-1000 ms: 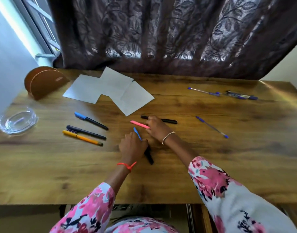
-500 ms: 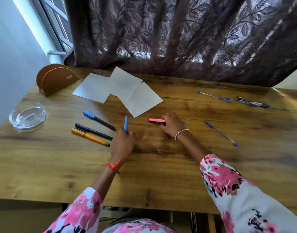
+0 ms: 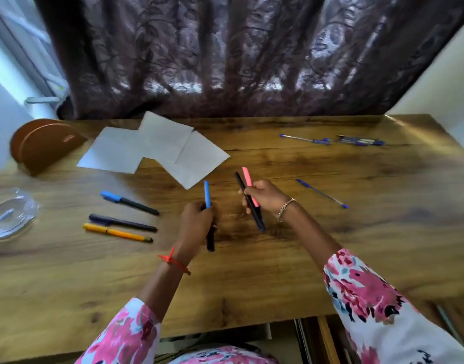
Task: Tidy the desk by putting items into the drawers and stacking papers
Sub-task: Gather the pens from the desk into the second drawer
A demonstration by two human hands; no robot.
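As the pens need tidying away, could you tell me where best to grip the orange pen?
I'd pinch the orange pen at mid-barrel, from above and the near side: it lies flat and slim, with a dark pen close behind it.

Curtain (image 3: 225, 56): dark, leaf-patterned, semi-sheer; hangs along the far edge of the desk (image 3: 356, 232), with light glowing through its lower part.
Window (image 3: 28, 61): far left, bright, its white frame bars partly behind the curtain.
Holder (image 3: 45, 148): brown, half-round, upright at the far left corner.
Dish (image 3: 11, 215): clear glass, at the left edge, nearer than the holder; something small and pale lies in it.
Wall (image 3: 435, 82): pale, far right beside the curtain.
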